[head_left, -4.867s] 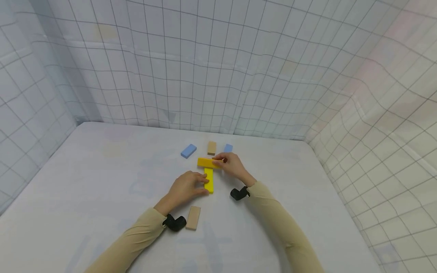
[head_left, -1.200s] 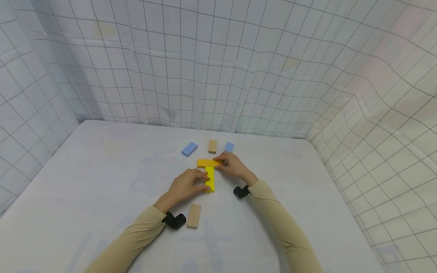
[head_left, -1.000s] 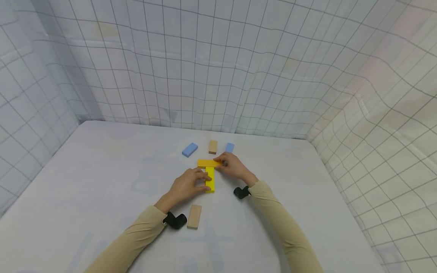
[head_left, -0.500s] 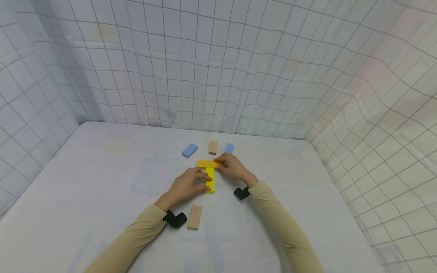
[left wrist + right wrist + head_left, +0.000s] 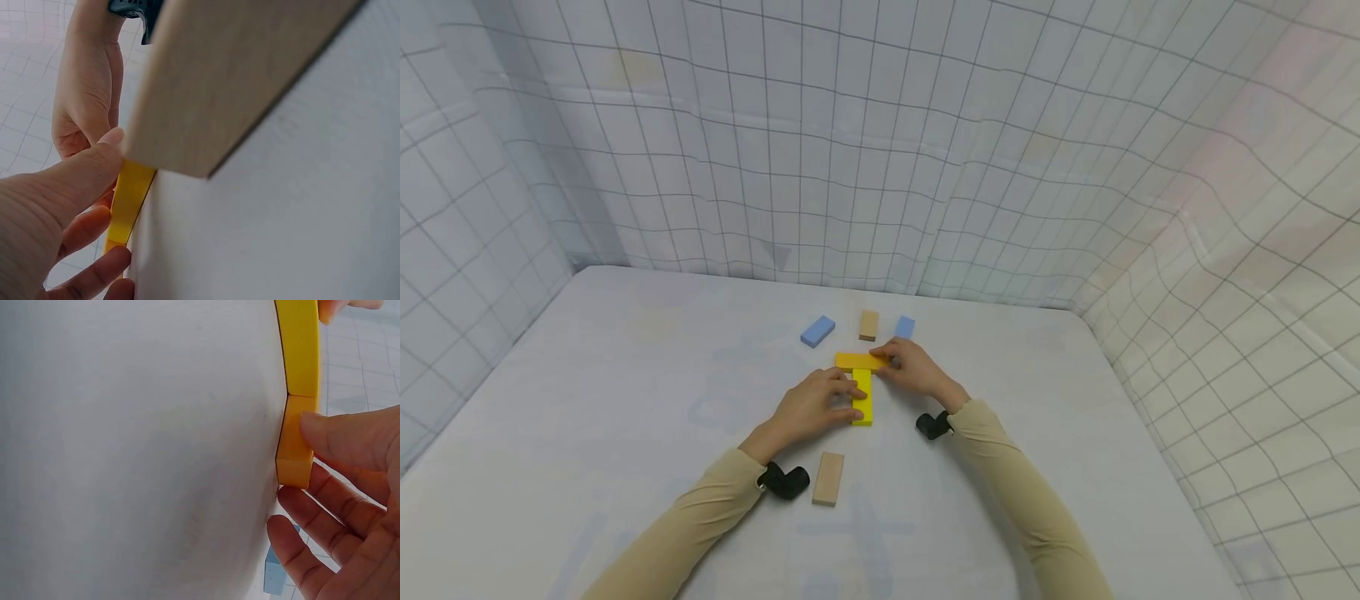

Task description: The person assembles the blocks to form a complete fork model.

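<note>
A bright yellow block [image 5: 862, 379] lies lengthwise on the white table, its far end against the long side of an orange-yellow block [image 5: 852, 361] set crosswise, so the two make a T. My left hand [image 5: 808, 408] holds the yellow block, thumb by its near end and fingertips over its upper face. At the crosswise block's right end, my right hand [image 5: 917, 371] pinches it between thumb and fingers. In the right wrist view the thumb presses the near side of the orange-yellow block [image 5: 295, 434], right beside the joint with the yellow one.
Beyond the T lie a blue block [image 5: 817, 332], a plain wooden block [image 5: 868, 325] and a second blue block [image 5: 905, 326], partly behind my right hand. Another wooden block [image 5: 828, 479] lies near my left wrist. A gridded white curtain [image 5: 865, 167] rises behind the table.
Since the earliest frame the orange-yellow block has gone from tilted to flat against the yellow block's end, still in my right fingers. Over the last second both hands have stayed in place.
</note>
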### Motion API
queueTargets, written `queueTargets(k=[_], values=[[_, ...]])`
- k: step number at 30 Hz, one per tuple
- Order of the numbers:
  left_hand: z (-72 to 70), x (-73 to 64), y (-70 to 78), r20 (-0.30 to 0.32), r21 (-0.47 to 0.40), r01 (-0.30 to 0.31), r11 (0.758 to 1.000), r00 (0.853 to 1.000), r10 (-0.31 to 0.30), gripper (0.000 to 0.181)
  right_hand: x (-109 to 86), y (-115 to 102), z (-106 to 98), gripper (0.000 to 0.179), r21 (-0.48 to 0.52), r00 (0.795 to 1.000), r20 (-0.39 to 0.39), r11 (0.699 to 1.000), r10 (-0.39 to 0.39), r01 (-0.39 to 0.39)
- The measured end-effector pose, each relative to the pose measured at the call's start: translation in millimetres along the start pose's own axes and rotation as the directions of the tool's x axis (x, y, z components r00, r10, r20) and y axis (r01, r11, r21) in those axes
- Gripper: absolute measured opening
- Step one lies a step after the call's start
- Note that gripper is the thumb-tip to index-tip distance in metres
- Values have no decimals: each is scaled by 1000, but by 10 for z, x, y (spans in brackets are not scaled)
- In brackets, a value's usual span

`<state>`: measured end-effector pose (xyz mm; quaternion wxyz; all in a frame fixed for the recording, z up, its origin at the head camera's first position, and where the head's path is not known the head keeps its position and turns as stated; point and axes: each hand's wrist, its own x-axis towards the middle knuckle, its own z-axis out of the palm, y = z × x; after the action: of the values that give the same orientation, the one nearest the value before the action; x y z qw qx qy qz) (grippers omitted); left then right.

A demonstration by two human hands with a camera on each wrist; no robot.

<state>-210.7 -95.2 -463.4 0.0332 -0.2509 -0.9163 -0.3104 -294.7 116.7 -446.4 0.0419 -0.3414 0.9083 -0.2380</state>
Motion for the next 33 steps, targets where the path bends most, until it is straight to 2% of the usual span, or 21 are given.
queueTargets(k=[11,16,24,29,33], values=[[-2,15,-10,13,1,-2,1000,1000,2,30,-38,-2,7,36,18,1000,1,1000,0,0],[11,23,-30,14,-9,-2,1000,1000,2,29,-92,-12,14,38,-40,999,-30,999,-14,13],[15,26,-49,13,-26,-1,1000,1000,1,30,-291,-137,-22,39,-127,994,-102,991,33,-46],[-3,23,-52,4,-38,-3,999,1000,4,29,-445,-254,-35,36,-122,985,-171,993,-25,4],[-12,16,-48,3,-60,3,998,1000,-3,29,-574,-349,-26,32,-120,980,-178,991,-84,63]])
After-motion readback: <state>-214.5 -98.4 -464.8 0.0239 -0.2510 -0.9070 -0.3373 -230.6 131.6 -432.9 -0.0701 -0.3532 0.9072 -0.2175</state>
